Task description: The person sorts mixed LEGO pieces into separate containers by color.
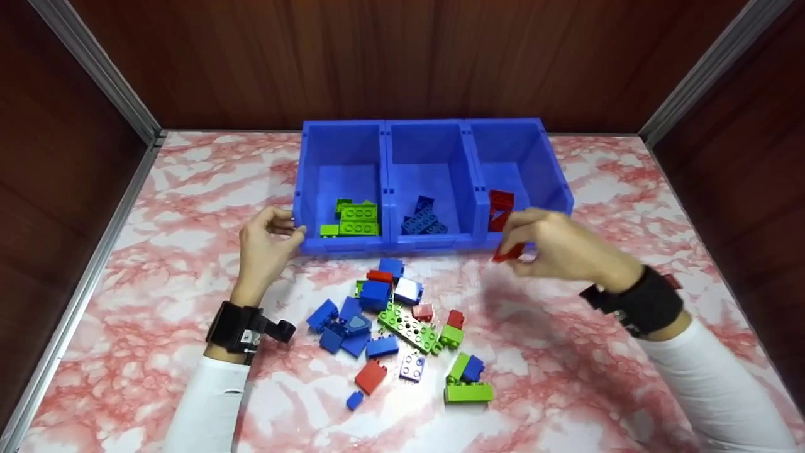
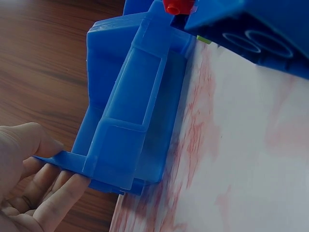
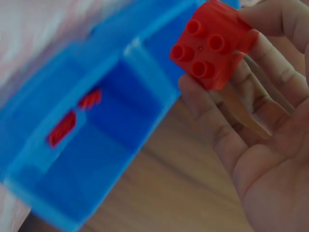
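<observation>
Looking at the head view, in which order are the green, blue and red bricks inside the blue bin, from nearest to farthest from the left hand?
1. Green bricks: left compartment, beside the left hand.
2. Blue bricks: middle compartment.
3. Red bricks: right compartment.

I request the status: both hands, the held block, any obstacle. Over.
Left hand grips blue tray. Right hand pinches red block near right compartment. No obstacle visible.
</observation>
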A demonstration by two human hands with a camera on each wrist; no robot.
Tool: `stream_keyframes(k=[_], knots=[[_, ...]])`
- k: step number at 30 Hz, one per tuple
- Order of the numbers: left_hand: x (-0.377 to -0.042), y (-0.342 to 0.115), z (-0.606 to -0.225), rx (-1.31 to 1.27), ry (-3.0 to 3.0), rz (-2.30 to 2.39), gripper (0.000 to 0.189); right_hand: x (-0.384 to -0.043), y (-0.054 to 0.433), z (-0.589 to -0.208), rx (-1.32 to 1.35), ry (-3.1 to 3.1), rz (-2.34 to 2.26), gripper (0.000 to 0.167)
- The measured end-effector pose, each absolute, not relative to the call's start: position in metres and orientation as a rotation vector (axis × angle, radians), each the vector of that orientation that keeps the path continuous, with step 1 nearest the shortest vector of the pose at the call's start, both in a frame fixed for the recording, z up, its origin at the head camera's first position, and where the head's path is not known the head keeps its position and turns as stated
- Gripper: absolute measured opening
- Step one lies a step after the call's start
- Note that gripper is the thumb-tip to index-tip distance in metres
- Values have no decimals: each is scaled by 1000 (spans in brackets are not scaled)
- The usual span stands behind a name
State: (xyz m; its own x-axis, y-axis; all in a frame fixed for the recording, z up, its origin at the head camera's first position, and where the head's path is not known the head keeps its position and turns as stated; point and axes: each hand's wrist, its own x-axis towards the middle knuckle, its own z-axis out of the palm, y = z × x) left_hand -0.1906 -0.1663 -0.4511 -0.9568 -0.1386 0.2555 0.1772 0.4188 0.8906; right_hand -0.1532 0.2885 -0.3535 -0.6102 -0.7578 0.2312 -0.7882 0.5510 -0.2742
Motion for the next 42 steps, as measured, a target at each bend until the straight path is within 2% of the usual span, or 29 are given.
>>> stream_keyframes(k=[10,18,23,32,42], knots=[[-190,-168,-453,-1,-2401,-1544,23,-182,314,-337,1083,-2711,474,18],[-190,-169,-452,-3,-2420,-1521,24,-219,313,-369,914,-2936,312,19],[-190,-168,-452,-4,-2419,-1535,24,-232,308,-390,899,-3012,325,18],[-190,-168,-451,-13,-2403,-1555,24,-236,307,-402,870,-3022,329,15],[-191,-167,-452,-25,-2387,-1536,24,-218,309,-395,889,-2951,289,22]])
